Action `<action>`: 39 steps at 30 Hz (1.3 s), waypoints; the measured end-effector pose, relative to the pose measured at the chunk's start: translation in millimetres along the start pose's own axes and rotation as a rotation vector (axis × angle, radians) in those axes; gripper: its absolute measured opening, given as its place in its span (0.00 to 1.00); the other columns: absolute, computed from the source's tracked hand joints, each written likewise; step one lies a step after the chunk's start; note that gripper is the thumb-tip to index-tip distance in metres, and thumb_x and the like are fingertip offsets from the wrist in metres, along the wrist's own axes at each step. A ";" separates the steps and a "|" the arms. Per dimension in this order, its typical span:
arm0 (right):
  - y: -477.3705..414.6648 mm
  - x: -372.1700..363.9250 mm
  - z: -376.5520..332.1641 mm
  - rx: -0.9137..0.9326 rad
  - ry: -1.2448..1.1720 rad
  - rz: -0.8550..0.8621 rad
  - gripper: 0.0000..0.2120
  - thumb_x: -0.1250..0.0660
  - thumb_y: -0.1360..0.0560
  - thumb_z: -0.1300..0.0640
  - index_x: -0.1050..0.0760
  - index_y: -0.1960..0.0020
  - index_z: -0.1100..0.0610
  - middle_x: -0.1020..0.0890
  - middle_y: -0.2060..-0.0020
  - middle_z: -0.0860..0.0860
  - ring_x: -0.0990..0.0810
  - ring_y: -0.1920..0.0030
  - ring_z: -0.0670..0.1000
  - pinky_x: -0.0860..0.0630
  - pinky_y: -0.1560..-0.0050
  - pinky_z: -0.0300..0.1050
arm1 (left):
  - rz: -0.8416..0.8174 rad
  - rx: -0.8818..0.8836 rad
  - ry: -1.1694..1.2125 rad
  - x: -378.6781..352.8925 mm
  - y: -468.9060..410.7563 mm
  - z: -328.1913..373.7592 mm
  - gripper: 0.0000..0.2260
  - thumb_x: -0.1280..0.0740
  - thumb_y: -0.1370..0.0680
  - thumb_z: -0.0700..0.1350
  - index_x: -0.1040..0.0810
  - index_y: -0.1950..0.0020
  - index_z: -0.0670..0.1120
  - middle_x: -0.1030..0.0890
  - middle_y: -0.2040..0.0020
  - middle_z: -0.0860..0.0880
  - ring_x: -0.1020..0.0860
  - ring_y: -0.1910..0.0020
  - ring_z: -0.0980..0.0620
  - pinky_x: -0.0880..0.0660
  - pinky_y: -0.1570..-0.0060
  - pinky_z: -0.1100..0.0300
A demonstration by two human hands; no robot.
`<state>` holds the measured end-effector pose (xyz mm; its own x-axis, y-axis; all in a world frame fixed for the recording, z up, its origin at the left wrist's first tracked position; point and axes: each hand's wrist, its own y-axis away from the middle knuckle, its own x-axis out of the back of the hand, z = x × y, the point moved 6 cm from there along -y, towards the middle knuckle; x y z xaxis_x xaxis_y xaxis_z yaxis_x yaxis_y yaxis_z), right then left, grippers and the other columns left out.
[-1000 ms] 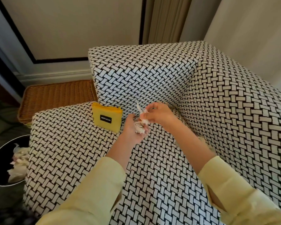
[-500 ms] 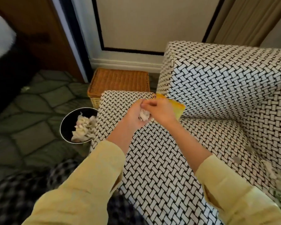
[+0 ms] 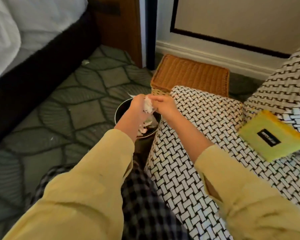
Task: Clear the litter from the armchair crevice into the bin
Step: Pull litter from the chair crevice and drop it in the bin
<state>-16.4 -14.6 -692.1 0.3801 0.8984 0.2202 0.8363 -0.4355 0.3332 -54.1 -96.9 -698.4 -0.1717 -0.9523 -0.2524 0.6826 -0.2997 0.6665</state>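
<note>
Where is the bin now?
Head view: the bin stands on carpet left of the armchair, before the wicker basket, under the left hand and right hand.

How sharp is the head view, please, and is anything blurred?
Head view: motion blur smears the label on the yellow pouch and the armchair weave at right; the left hand, right hand and litter over the bin are soft but readable; lighting is even, no glare.

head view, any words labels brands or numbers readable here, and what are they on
On the flat yellow rectangular pad lying on the black-and-white woven armchair, a small black label: pale lettering, too blurred to read.
Nothing else bears text: none on the round black bin, the brown wicker basket or the crumpled white paper litter.
</note>
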 end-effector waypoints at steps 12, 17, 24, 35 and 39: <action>-89.7 -83.6 83.7 -0.542 -0.527 0.048 0.21 0.39 0.23 0.59 0.33 0.31 0.61 0.23 0.40 0.60 0.22 0.45 0.57 0.23 0.53 0.47 | 0.153 0.042 0.060 60.2 -110.6 -12.8 0.07 0.40 0.23 0.40 0.24 0.57 0.41 0.20 0.58 0.39 0.22 0.55 0.42 0.27 0.44 0.49; -108.8 -90.2 101.7 -0.644 -0.557 0.041 0.19 0.47 0.20 0.58 0.37 0.30 0.63 0.30 0.34 0.60 0.30 0.34 0.59 0.33 0.37 0.51 | 0.169 0.085 -0.048 72.5 -133.7 -24.1 0.07 0.38 0.24 0.44 0.24 0.60 0.46 0.20 0.63 0.46 0.23 0.60 0.47 0.25 0.47 0.51; -99.6 -80.4 95.9 -0.618 -0.626 0.070 0.20 0.47 0.20 0.58 0.38 0.28 0.60 0.34 0.30 0.59 0.36 0.30 0.58 0.37 0.33 0.51 | 0.071 0.080 -0.138 74.8 -126.4 -16.4 0.09 0.44 0.20 0.46 0.24 0.49 0.49 0.17 0.67 0.54 0.26 0.56 0.52 0.30 0.55 0.61; 2.8 -11.6 19.9 -0.387 -0.750 0.003 0.18 0.46 0.20 0.60 0.34 0.31 0.61 0.33 0.31 0.62 0.34 0.31 0.59 0.34 0.35 0.49 | -0.072 -0.085 -0.241 16.9 -14.2 7.6 0.16 0.47 0.19 0.46 0.27 0.35 0.49 0.25 0.37 0.47 0.30 0.34 0.48 0.36 0.38 0.52; 55.5 50.1 8.5 -0.257 -0.835 0.074 0.18 0.48 0.19 0.60 0.33 0.32 0.64 0.30 0.34 0.62 0.30 0.34 0.60 0.33 0.35 0.50 | -0.211 -0.105 -0.260 -35.1 43.1 -2.4 0.14 0.43 0.19 0.45 0.27 0.36 0.47 0.24 0.41 0.47 0.28 0.40 0.49 0.34 0.40 0.53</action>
<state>52.3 6.7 -670.3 0.6792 0.5719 -0.4599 0.7211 -0.4037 0.5630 -17.0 -76.3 -662.5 -0.4827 -0.8569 -0.1812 0.6795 -0.4969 0.5398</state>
